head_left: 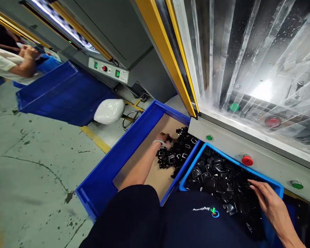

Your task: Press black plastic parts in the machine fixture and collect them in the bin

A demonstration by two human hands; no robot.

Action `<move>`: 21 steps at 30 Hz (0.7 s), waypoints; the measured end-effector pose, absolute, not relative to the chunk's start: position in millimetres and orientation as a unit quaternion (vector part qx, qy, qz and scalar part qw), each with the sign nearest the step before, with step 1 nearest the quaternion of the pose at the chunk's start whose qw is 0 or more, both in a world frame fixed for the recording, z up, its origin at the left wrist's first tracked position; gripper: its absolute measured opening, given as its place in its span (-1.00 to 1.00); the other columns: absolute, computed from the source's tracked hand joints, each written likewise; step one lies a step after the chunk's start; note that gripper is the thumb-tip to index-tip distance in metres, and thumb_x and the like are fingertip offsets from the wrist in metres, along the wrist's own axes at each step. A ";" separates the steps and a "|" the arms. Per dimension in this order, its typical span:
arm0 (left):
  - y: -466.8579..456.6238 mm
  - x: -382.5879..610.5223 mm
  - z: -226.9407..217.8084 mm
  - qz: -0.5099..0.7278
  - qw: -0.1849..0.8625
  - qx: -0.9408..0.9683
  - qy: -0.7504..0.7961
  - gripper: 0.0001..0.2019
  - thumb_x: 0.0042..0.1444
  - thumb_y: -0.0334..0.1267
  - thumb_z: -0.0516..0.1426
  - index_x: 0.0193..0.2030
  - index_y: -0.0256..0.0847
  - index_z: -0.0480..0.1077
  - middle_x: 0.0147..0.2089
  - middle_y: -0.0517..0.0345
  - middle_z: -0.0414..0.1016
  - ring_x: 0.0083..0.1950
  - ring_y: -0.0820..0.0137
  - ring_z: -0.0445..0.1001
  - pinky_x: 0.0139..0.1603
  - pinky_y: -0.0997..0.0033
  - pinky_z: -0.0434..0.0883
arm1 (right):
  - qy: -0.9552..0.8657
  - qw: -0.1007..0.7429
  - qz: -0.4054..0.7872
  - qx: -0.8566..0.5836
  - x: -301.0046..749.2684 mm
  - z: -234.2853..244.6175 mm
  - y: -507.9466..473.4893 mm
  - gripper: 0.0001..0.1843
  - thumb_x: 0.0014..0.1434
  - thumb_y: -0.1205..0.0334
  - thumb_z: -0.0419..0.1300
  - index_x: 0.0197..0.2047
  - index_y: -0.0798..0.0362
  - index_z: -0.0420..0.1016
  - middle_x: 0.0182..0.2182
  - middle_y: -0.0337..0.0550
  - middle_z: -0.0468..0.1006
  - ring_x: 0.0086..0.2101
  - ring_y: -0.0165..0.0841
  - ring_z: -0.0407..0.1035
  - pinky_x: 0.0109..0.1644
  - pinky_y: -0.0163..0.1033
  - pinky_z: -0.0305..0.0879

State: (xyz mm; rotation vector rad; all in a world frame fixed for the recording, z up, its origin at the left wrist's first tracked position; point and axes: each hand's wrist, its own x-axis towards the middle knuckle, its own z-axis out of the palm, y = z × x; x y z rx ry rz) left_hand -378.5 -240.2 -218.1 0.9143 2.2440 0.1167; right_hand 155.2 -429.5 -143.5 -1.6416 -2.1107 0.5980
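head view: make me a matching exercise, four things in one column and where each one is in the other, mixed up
Things
1. left hand
2. right hand
3. white stool
4. red button

Places
A. on the grey panel of the machine
B. on the floor beside the large blue bin
C. resting on the black parts in the small blue bin
D. reaching into the pile in the large blue bin

Pairs: 1-D, 2-C, 3-B, 4-A
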 end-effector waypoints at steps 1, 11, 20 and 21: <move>-240.2 -381.5 -211.6 0.094 0.386 0.345 0.850 -0.65 0.46 -0.10 0.21 0.22 -0.29 0.47 0.15 -0.07 0.54 0.05 0.24 0.59 0.07 0.14 0.61 | -0.748 0.210 0.225 -0.588 154.6 -138.1 -428.8 -0.63 0.52 -0.05 0.06 0.22 -0.16 0.54 -0.03 -0.12 0.67 -0.16 -0.28 0.65 -0.13 -0.22 0.60; -250.3 -298.0 -138.0 0.463 0.662 0.284 0.516 -0.69 -0.07 -0.35 0.20 -0.12 -0.27 0.50 -0.20 0.00 0.59 -0.20 0.28 0.61 -0.10 0.23 0.61 | -0.647 0.295 0.311 -0.631 115.9 -77.6 -389.9 -0.74 0.41 -0.08 0.23 -0.13 -0.12 0.64 -0.11 -0.10 0.68 -0.17 -0.22 0.61 -0.19 -0.18 0.56; -268.0 -168.6 -77.1 0.297 0.768 0.447 0.350 -0.58 0.14 -0.21 0.41 0.15 -0.16 0.62 0.04 -0.05 0.67 -0.04 0.25 0.68 0.14 0.18 0.60 | -0.585 0.400 0.344 -0.616 68.4 -25.9 -337.6 -0.75 0.40 -0.01 0.27 -0.13 -0.02 0.64 -0.21 -0.15 0.66 -0.28 -0.35 0.58 -0.14 -0.19 0.52; -268.6 -162.0 -73.5 0.289 0.764 0.464 0.342 -0.57 0.17 -0.18 0.40 0.18 -0.15 0.62 0.06 -0.06 0.67 -0.03 0.23 0.69 0.14 0.16 0.60 | -0.587 0.396 0.346 -0.615 67.9 -25.4 -334.6 -0.75 0.40 0.00 0.26 -0.13 -0.01 0.63 -0.21 -0.14 0.66 -0.28 -0.34 0.58 -0.16 -0.19 0.51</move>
